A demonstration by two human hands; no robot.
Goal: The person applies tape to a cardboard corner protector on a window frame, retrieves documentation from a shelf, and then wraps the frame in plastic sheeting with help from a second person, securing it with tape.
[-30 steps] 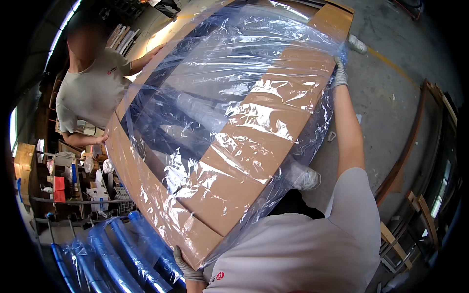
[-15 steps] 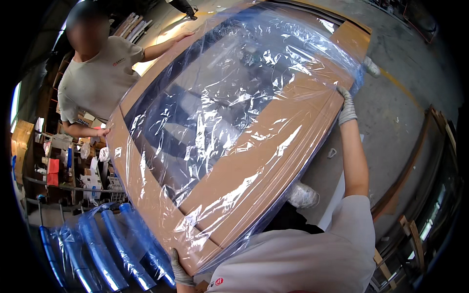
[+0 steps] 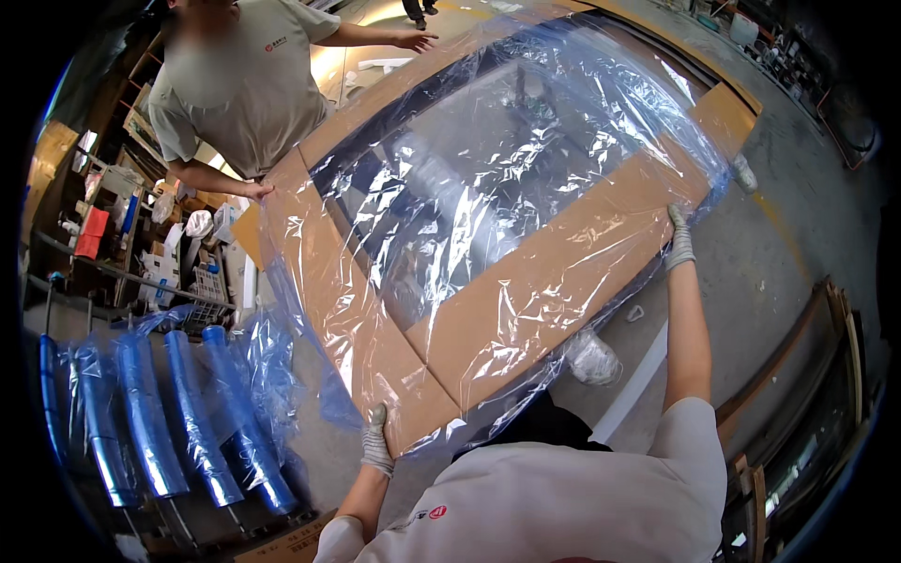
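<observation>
A large flat panel [image 3: 554, 272], edged with brown cardboard and covered in clear plastic film, spans the middle of the view. Its centre looks dark and see-through under the glare. My left hand [image 3: 377, 443], in a pale knit glove, grips the near left corner, thumb on top and fingers mostly hidden below. Farther up the right side, my gloved right hand [image 3: 679, 240] is closed round the edge by another corner. Across from me a co-worker [image 3: 249, 89] has one hand [image 3: 258, 190] at the left edge; their other hand [image 3: 413, 39] is stretched out over the far edge.
Several rolls of blue film [image 3: 150, 413] lie on a rack at the lower left. Cluttered shelves [image 3: 122, 235] stand behind it. Plastic-wrapped bundles [image 3: 593, 357] show beneath the panel's right side. Long boards [image 3: 788, 357] lean along the right.
In the view, the panel has shifted right, and my left hand sits higher with it. The co-worker's far hand has moved right along the far edge, its fingers now stretched out.
</observation>
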